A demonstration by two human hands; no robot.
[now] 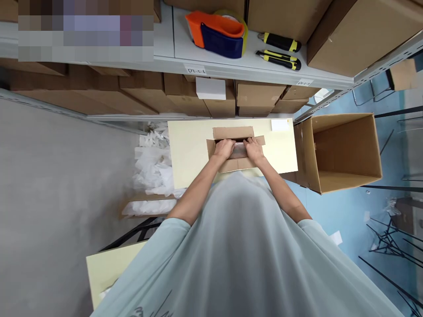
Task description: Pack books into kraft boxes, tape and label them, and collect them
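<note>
A small open cardboard box [237,164] sits on the pale yellow tabletop [191,152] with its flaps folded outward. Inside it lies a translucent, plastic-looking pack [238,151]; its exact kind cannot be made out. My left hand [225,149] reaches into the box's left end, fingers curled against the pack. At the right end, my right hand [254,150] is curled in the same way over the pack's edge. Both sets of fingertips are partly hidden inside the box.
A large open carton [343,152] stands right of the table. White plastic bags [152,167] are heaped at the left. On the shelf ahead lie an orange-and-blue tape dispenser [218,33] and several utility knives [280,42], with cartons [261,94] below.
</note>
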